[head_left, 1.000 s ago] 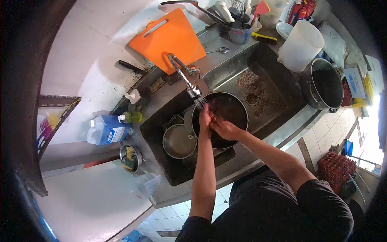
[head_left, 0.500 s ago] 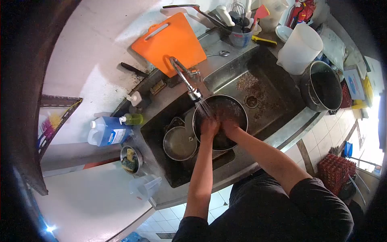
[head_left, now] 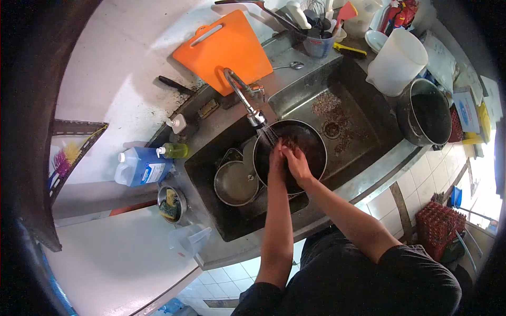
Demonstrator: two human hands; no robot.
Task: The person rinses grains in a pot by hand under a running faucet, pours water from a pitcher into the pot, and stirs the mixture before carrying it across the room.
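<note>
My left hand (head_left: 276, 159) and my right hand (head_left: 298, 165) meet over a large dark round pan (head_left: 312, 142) in the sink. Water runs from the faucet spray head (head_left: 257, 118) onto the fingers. The right hand's fingers are curled in against the left; whatever may lie between them is hidden. Blur and overlap conceal the left fingers. Just left of the pan, a smaller round pot (head_left: 235, 183) with cloudy contents sits in the same basin.
Food scraps lie around the drain (head_left: 332, 129) of the other basin. A large pot (head_left: 426, 113) and a white pitcher (head_left: 399, 60) stand at the right. An orange cutting board (head_left: 232, 50) leans behind the faucet. Soap bottles, including a blue jug (head_left: 145, 166), stand left.
Both hands have lifted from inside the pan and come together beneath the water stream. The right hand has moved closer to the left. The view has shifted slightly.
</note>
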